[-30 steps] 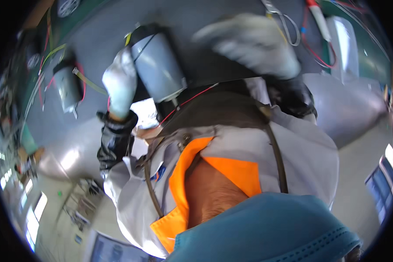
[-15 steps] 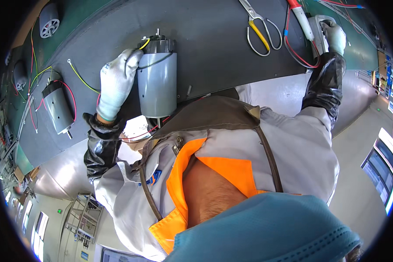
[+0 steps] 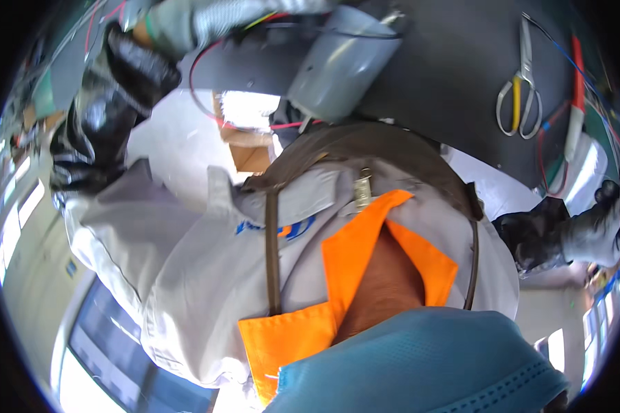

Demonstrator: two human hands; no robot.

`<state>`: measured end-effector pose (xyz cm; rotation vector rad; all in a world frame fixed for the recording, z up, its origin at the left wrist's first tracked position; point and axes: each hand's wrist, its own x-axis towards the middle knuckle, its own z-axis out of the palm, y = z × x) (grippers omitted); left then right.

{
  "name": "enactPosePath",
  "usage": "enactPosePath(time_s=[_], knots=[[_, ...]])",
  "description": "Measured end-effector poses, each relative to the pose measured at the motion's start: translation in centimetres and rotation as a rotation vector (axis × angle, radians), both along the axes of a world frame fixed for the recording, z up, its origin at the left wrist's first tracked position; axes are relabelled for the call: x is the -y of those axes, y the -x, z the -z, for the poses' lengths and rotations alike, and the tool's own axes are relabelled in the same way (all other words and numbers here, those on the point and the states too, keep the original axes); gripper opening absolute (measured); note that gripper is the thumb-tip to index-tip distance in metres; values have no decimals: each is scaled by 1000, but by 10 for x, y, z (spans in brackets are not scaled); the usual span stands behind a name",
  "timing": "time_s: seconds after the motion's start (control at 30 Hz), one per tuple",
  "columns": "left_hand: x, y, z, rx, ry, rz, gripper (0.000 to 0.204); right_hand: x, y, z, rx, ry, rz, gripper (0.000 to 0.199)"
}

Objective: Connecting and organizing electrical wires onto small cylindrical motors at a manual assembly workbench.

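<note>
A grey cylindrical motor (image 3: 344, 65) lies on the dark bench mat, slanting in the view, with its shaft end toward my apron. My left hand (image 3: 234, 15), in a pale glove, stretches along the top edge next to the motor's far end; its fingers are blurred and partly cut off. A yellow wire (image 3: 263, 20) runs beside that hand, and a red wire (image 3: 201, 65) loops below it. At the far right my right hand (image 3: 594, 233), also gloved, is just below a white device (image 3: 587, 165). Blur and the dark rim hide its grip.
Scissors with a partly yellow handle (image 3: 516, 103) lie on the mat right of the motor. Beyond them is a red-and-white probe (image 3: 576, 103) with its cable. An open cardboard box (image 3: 250, 155) stands below the bench edge.
The whole view has swung, so the motor now appears tilted and farther right. My right hand has come away from the white device toward the lower right. My left hand has shifted to the top edge.
</note>
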<state>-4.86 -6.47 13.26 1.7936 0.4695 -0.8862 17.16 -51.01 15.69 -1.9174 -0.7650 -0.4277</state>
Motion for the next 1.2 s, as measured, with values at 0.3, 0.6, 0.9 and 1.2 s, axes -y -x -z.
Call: enactPosePath(time_s=[0.3,0.6,0.9,1.2], knots=[[-17,24,-3,115,153,-7,40,-199,132,126,-979,-247,-802,25],[-4,49,65,723,176,-52,32,-214,126,109,372,340,-939,34],[62,33,79,672,388,-845,19,-224,116,96,-1138,-246,-614,33],[70,25,85,585,519,-931,22,-224,107,89,-1238,-289,-658,49]])
